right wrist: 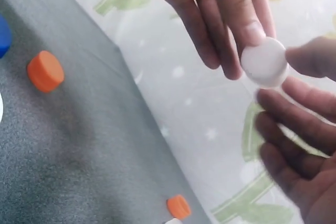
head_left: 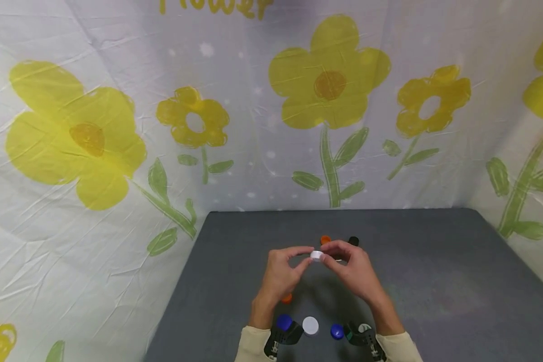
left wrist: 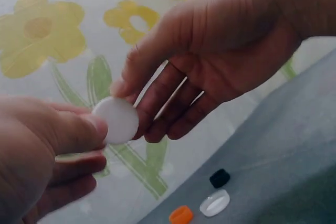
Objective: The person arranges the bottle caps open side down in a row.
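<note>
A round white bottle cap [head_left: 317,256] is held up over the table between both hands. My left hand [head_left: 282,274] pinches one side of it, the thumb lying on its flat face in the left wrist view. From the other side my right hand [head_left: 355,271] has thumb and index finger at its edge. In the right wrist view, the smooth face of the white cap [right wrist: 264,62] shows, with the left hand [right wrist: 223,17] above it and the right hand [right wrist: 310,140] below right. The remaining fingers of the right hand [left wrist: 210,61] are loosely bent.
On the dark grey table [head_left: 434,281] lie an orange cap [head_left: 326,240] and a black cap [head_left: 354,241] beyond the hands. A clear-white cap [left wrist: 214,203] lies beside them. Nearer are another orange cap [head_left: 287,298], blue caps [head_left: 337,331] and a white cap [head_left: 310,326]. Flower-printed cloth [head_left: 244,166] surrounds the table.
</note>
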Demonstrator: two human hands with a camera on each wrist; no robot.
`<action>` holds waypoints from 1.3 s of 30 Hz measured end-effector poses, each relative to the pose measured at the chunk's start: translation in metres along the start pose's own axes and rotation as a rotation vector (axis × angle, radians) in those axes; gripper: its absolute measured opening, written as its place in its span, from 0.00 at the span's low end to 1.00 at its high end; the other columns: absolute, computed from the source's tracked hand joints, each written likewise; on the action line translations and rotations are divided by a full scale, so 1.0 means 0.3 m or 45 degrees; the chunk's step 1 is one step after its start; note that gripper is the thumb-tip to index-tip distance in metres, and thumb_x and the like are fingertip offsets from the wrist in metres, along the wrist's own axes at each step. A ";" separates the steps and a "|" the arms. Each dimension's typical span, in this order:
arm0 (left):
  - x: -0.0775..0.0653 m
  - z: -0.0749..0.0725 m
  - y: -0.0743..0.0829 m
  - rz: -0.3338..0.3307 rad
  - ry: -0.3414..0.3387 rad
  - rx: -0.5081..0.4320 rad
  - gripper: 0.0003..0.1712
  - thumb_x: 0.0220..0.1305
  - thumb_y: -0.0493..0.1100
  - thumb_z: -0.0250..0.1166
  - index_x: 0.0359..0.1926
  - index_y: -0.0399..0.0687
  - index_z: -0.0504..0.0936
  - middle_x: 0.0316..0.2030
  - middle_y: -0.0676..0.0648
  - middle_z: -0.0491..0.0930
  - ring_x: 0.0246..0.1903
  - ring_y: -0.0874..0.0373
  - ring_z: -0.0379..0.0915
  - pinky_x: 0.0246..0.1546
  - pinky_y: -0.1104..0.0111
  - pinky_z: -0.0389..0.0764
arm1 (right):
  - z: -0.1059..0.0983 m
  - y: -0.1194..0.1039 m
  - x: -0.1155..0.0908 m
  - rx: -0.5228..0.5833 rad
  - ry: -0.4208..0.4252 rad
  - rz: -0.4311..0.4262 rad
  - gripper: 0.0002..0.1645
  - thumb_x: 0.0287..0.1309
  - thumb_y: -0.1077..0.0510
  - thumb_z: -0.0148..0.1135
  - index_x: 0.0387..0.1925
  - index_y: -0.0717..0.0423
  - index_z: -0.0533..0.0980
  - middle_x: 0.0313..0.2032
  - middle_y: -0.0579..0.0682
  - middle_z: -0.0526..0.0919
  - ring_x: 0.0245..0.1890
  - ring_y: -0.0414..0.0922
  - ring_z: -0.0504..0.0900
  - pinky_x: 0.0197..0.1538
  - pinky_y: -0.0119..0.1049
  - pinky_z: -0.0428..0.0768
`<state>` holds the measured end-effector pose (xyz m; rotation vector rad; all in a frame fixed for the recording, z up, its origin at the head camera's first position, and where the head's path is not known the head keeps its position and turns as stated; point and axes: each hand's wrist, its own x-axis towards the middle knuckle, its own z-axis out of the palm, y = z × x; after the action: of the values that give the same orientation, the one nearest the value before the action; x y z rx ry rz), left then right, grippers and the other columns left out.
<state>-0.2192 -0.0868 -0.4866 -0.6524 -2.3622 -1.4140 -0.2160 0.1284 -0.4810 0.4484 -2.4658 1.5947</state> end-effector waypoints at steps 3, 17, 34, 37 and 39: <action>-0.001 0.001 0.000 -0.088 0.029 -0.071 0.12 0.70 0.40 0.77 0.52 0.47 0.94 0.50 0.49 0.94 0.52 0.54 0.91 0.61 0.54 0.88 | 0.008 0.005 -0.001 -0.074 0.104 -0.113 0.12 0.67 0.57 0.79 0.50 0.48 0.88 0.47 0.44 0.92 0.48 0.44 0.90 0.55 0.38 0.86; -0.003 -0.012 -0.001 -0.435 0.043 -0.455 0.11 0.70 0.42 0.76 0.47 0.41 0.95 0.45 0.41 0.94 0.42 0.58 0.89 0.47 0.73 0.87 | 0.054 0.015 -0.011 -0.222 0.215 -0.396 0.25 0.51 0.66 0.86 0.51 0.48 0.90 0.49 0.43 0.93 0.53 0.47 0.90 0.58 0.50 0.89; -0.016 -0.033 -0.005 -0.118 -0.085 -0.125 0.17 0.68 0.35 0.77 0.57 0.46 0.93 0.54 0.50 0.93 0.57 0.51 0.90 0.64 0.50 0.86 | 0.046 0.025 -0.023 -0.238 0.123 -0.246 0.19 0.56 0.62 0.85 0.47 0.45 0.88 0.45 0.39 0.93 0.49 0.46 0.91 0.55 0.54 0.88; -0.023 -0.035 -0.012 -0.105 -0.131 0.017 0.16 0.66 0.36 0.79 0.55 0.47 0.94 0.51 0.50 0.94 0.55 0.53 0.90 0.61 0.53 0.88 | 0.051 0.037 -0.030 -0.261 0.055 -0.208 0.17 0.57 0.61 0.85 0.44 0.43 0.88 0.43 0.36 0.92 0.48 0.44 0.91 0.57 0.57 0.88; -0.029 -0.035 -0.020 -0.115 -0.177 0.095 0.16 0.65 0.36 0.80 0.53 0.47 0.94 0.50 0.50 0.94 0.55 0.53 0.90 0.60 0.53 0.88 | 0.058 0.048 -0.037 -0.278 0.014 -0.182 0.16 0.57 0.62 0.85 0.42 0.41 0.87 0.41 0.34 0.92 0.47 0.43 0.91 0.57 0.58 0.87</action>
<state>-0.2147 -0.1004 -0.4905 -0.6510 -2.5690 -1.3492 -0.2102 0.1198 -0.5040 0.5648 -2.5000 1.2543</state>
